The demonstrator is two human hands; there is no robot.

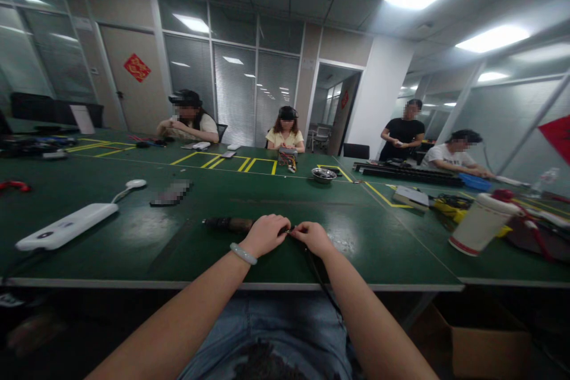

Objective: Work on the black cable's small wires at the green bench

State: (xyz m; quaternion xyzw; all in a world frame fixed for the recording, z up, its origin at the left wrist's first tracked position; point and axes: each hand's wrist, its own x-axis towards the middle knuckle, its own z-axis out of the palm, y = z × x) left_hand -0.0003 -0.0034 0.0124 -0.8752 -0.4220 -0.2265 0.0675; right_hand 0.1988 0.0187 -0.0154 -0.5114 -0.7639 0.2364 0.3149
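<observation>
A dark electric screwdriver (229, 224) with a brownish middle lies along the green table, its thin tip pointing left. My left hand (267, 233), with a pale bangle at the wrist, is closed around the right end of it. Close against those fingertips, my right hand (313, 236) pinches the end of a black cord (321, 279). Something small and shiny shows between the two hands; the fingers partly hide the join there. From my right hand the cord runs down over the table's front edge towards my lap.
A white power strip (66, 225) lies at left, near a phone (171, 193). Ahead is a metal bowl (323, 174); a white cup (483, 222) stands at right beside cables and a grey box (410, 196). Several people are around the table. A cardboard box (490, 338) sits below.
</observation>
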